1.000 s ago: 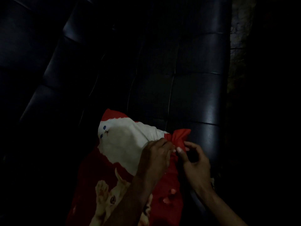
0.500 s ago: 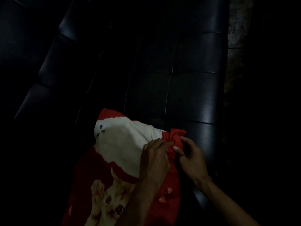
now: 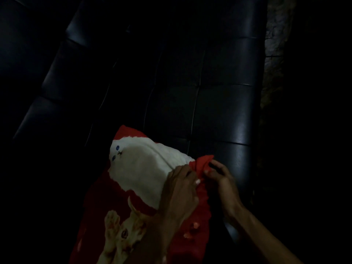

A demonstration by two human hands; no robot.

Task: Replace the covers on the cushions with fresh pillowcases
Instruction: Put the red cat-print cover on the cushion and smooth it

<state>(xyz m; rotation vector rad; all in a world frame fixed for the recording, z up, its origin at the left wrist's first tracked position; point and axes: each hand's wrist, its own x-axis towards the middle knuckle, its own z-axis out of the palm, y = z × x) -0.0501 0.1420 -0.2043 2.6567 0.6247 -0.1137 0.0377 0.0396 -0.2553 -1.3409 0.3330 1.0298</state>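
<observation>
Head view, nearest first: the left hand (image 3: 181,189) presses down on the red pillowcase (image 3: 190,221) printed with cats, its fingers bent over the cloth, while the right hand (image 3: 219,176) pinches the bunched red corner (image 3: 204,161) just beside it. Thin, soft and light, the cloth should crumple and slide easily; the corner or the seam edge looks the surest hold. Inside, the cushion seems plump and yielding. It lies on a black sofa (image 3: 219,101), smooth, glossy and tufted, stretching away into darkness.
</observation>
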